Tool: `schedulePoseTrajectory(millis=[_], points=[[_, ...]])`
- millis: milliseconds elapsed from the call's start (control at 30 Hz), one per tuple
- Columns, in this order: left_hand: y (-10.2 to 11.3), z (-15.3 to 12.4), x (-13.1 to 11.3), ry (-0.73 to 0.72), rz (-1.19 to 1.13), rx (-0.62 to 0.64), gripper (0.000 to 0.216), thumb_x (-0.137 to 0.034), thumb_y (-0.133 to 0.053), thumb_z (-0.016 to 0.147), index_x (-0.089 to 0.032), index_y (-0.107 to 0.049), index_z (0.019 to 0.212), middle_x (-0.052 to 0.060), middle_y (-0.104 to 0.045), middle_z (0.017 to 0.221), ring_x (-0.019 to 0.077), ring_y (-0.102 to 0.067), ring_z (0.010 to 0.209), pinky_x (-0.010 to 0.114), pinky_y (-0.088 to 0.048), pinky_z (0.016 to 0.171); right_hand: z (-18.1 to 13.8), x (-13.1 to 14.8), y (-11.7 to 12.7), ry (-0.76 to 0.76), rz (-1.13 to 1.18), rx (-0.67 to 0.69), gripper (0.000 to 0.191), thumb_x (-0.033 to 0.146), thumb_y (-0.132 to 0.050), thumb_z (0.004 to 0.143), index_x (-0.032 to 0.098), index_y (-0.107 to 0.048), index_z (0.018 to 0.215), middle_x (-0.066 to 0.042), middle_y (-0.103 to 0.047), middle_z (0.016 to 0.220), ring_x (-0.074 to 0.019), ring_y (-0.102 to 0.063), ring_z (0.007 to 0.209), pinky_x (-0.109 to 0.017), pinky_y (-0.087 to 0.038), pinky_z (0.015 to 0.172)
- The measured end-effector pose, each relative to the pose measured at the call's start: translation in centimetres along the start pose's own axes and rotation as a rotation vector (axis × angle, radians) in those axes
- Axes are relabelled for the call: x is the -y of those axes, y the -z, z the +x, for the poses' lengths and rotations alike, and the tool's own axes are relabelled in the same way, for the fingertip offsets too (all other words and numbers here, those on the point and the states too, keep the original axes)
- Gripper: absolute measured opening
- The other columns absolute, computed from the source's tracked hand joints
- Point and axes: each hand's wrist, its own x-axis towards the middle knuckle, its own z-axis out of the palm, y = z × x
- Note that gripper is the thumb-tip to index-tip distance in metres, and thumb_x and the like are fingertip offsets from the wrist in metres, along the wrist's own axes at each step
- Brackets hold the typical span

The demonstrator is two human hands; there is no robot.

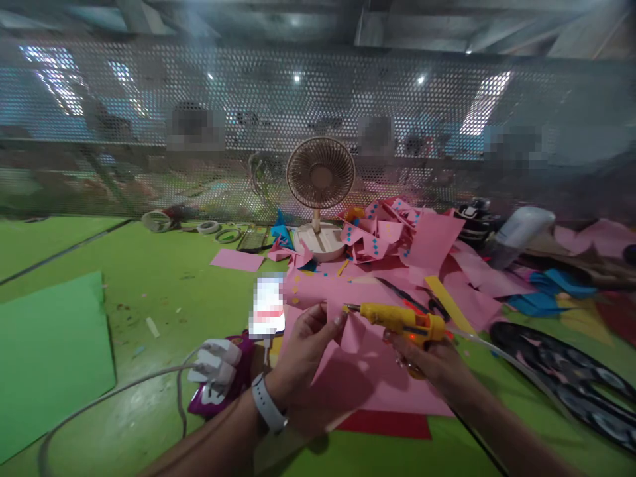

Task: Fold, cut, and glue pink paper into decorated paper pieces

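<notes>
My right hand [422, 354] is wrapped around a yellow hot glue gun [400, 319], whose small red light glows. The gun points left, and its nozzle is at a small yellow piece [346, 309] by my left fingertips. Pinched in my left hand [313, 338] is a piece of pink paper [352, 331], held upright; the wrist bears a pale watch band [267, 403]. Beneath both hands lie larger pink sheets [358, 381], with a red sheet [387, 424] partly covered at the front.
A beige fan [320, 175] stands at the back, beside a heap of folded pink paper [392, 232]. Left of my hands are a lit phone [268, 308] and a plugged power strip [216, 368]. Scissors [437, 309] lie behind the gun. A black patterned object [561, 381] sits right.
</notes>
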Motion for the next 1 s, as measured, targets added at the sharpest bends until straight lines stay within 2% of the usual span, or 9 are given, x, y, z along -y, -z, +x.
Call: schedulePoseTrajectory(millis=[200,300,400,533,700,1000], points=[[0.0,-0.1,0.0,0.013,-0.021,0.002,0.017,-0.027,-0.069,0.08,-0.016,-0.066,0.092,0.004,-0.066,0.086,0.0142,-0.059,0.076,0.028,-0.047,0.073,0.3,-0.5,0.2,-0.004,-0.006,0.068,0.043,0.054,-0.074,0.061,0.016,-0.068,0.08,0.0,-0.055,0.054,-0.0105,-0.047,0.048,-0.021,-0.038,0.043],[0.0,-0.1,0.1,0.02,-0.041,0.003,0.02,-0.027,-0.067,0.081,-0.017,-0.066,0.099,0.004,-0.065,0.087,0.0156,-0.059,0.08,0.03,-0.046,0.075,0.1,-0.4,0.1,-0.027,-0.033,0.052,0.045,0.056,-0.073,0.062,0.015,-0.068,0.08,0.0,-0.055,0.054,-0.0108,-0.047,0.047,-0.023,-0.039,0.043],[0.0,-0.1,0.3,0.018,-0.053,-0.019,0.02,-0.025,-0.068,0.08,-0.017,-0.067,0.098,0.002,-0.063,0.08,0.0158,-0.059,0.081,0.03,-0.046,0.076,-0.3,-0.3,-0.1,-0.029,-0.078,0.003,0.045,0.055,-0.072,0.064,0.014,-0.069,0.084,-0.002,-0.06,0.058,-0.0133,-0.052,0.05,-0.025,-0.043,0.046],[0.0,0.0,0.3,0.024,-0.055,-0.026,0.016,-0.025,-0.068,0.08,-0.016,-0.067,0.094,0.001,-0.061,0.076,0.0134,-0.058,0.076,0.027,-0.046,0.073,-0.6,-0.2,-0.4,0.03,-0.097,-0.007,0.044,0.053,-0.071,0.066,0.017,-0.067,0.092,-0.005,-0.067,0.073,-0.019,-0.062,0.067,-0.027,-0.051,0.058],[-0.3,-0.1,-0.1,0.039,-0.056,-0.034,0.014,-0.025,-0.071,0.078,-0.015,-0.068,0.087,0.003,-0.066,0.082,0.0111,-0.056,0.071,0.023,-0.045,0.068,-0.6,0.6,-0.2,0.159,-0.135,0.105,0.039,0.053,-0.066,0.072,0.02,-0.066,0.094,-0.006,-0.068,0.082,-0.0205,-0.064,0.076,-0.029,-0.054,0.066],[0.0,0.0,0.1,0.023,0.042,-0.023,0.016,-0.03,-0.069,0.079,-0.014,-0.066,0.083,0.002,-0.061,0.076,0.0107,-0.051,0.068,0.023,-0.043,0.065,-0.4,0.5,0.2,0.19,-0.211,0.117,0.032,0.049,-0.064,0.076,0.02,-0.065,0.089,-0.004,-0.067,0.08,-0.0192,-0.062,0.072,-0.027,-0.054,0.062]])
